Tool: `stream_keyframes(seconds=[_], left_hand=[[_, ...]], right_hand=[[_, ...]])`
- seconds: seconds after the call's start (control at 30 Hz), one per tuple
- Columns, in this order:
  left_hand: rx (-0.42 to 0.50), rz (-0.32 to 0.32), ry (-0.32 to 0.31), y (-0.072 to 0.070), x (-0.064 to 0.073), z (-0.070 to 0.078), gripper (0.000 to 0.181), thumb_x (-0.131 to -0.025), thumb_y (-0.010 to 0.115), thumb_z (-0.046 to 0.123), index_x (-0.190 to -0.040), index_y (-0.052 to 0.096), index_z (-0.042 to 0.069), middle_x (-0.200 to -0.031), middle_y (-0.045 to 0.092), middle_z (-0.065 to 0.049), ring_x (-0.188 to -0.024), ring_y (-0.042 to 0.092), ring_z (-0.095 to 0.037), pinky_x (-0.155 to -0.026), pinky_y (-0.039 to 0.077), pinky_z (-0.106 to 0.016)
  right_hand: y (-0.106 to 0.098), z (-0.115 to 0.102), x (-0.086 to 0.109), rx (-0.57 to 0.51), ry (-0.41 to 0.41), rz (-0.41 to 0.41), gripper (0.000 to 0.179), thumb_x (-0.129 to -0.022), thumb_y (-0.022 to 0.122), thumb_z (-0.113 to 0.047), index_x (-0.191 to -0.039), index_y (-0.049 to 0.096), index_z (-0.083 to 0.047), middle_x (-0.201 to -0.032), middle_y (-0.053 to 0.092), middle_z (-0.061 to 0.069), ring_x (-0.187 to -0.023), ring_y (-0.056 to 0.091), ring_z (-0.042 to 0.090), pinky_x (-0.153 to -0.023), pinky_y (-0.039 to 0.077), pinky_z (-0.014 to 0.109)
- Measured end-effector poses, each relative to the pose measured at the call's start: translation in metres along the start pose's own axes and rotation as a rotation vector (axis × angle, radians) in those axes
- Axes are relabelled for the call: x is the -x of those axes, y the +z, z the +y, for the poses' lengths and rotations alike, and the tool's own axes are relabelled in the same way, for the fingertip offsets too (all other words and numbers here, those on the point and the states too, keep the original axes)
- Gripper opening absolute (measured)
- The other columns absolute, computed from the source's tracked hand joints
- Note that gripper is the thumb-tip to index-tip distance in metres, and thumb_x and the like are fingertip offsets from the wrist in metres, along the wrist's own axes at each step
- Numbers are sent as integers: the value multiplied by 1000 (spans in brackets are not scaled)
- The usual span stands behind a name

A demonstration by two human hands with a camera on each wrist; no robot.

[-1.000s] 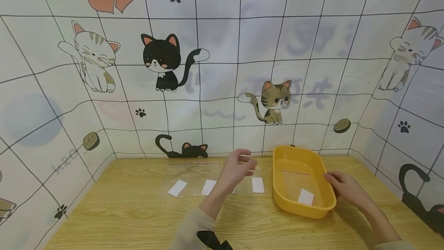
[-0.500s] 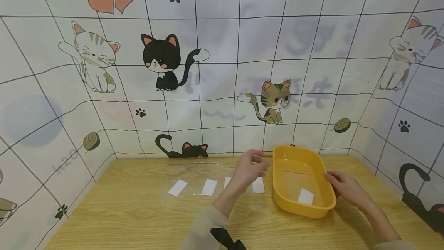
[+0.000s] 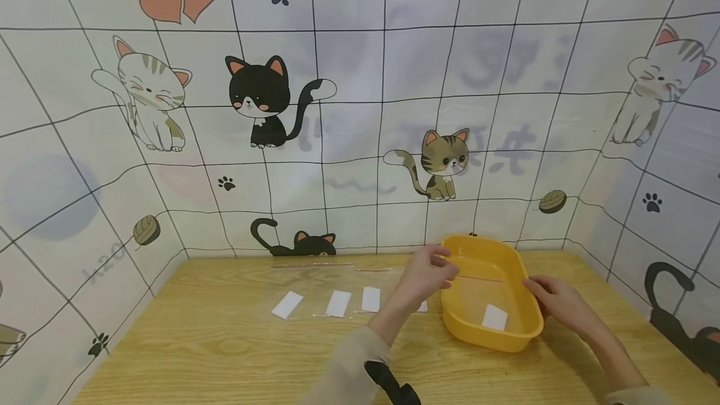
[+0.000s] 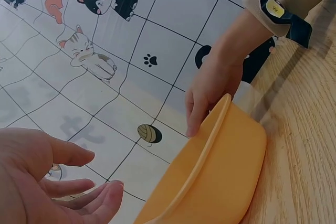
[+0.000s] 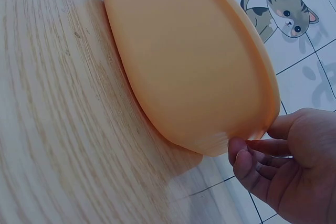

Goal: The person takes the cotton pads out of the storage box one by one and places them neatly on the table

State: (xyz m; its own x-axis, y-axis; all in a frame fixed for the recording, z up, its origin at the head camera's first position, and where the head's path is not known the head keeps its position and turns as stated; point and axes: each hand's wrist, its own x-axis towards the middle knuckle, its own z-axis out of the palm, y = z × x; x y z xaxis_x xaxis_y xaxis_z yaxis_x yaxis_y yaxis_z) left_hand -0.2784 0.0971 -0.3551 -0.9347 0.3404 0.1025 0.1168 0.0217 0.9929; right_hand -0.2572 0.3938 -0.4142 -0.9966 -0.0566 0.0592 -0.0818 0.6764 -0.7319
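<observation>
A yellow plastic basin (image 3: 489, 341) stands at the right of the table, near the wall. My right hand (image 3: 557, 302) pinches its right rim, thumb over the edge and fingers outside; the right wrist view shows the curled fingers (image 5: 242, 162) against the outer wall. At the opposite side, my left hand (image 3: 424, 277) hovers by the left rim, its fingers loosely bent and holding nothing. Inside the basin lies a clear zip bag (image 3: 478, 292) with a white slip (image 3: 495, 317). Left of the basin, several similar clear bags with white slips (image 3: 339, 304) lie in a row.
The wood-grain table (image 3: 197, 349) meets a white cat-print cloth backdrop (image 3: 354, 111) behind and at both sides. The left forearm reaches across in front of the bags and partly hides the rightmost white slip (image 3: 423, 307).
My left hand has moved right, from over the bags to the basin's left rim, uncovering a white slip. The right hand and basin stay put; the head view has shifted slightly.
</observation>
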Motion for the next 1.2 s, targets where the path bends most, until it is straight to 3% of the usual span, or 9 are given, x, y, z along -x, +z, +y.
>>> stream_keyframes(seconds=[0.33, 0.6, 0.83, 1.2], left_hand=[[-17, -12, -22, 18, -6, -3, 25, -90, 70, 2, -115, 65, -2, -92, 65, -6, -83, 68, -24, -75, 60, -35], [-177, 8, -99, 32, -8, -1, 23, -89, 75, 10, -111, 69, 6, -96, 67, -3, -82, 65, -22, -78, 57, -37], [-223, 21, -159, 46, -11, -4, 30, -88, 76, 12, -115, 67, 6, -101, 65, -3, -88, 61, -20, -83, 54, -42], [-120, 44, -271, 59, -16, -12, 42, -87, 74, 9, -125, 57, 0, -117, 60, -13, -100, 60, -35, -92, 49, -54]], right_hand=[[0, -2, 1, -3, -5, -4, 55, -110, 42, -31, -134, 47, 19, -103, 69, 16, -75, 65, 17, -63, 57, 31], [-1, -3, 1, -11, 1, -9, 56, -110, 42, -31, -134, 47, 19, -102, 69, 16, -75, 66, 17, -63, 57, 31], [0, -3, 2, -24, 0, -16, 56, -110, 42, -31, -134, 47, 19, -102, 69, 15, -75, 66, 18, -63, 58, 32], [1, -2, 1, -39, -19, -17, 54, -111, 41, -29, -132, 48, 19, -103, 69, 16, -77, 68, 19, -63, 58, 32]])
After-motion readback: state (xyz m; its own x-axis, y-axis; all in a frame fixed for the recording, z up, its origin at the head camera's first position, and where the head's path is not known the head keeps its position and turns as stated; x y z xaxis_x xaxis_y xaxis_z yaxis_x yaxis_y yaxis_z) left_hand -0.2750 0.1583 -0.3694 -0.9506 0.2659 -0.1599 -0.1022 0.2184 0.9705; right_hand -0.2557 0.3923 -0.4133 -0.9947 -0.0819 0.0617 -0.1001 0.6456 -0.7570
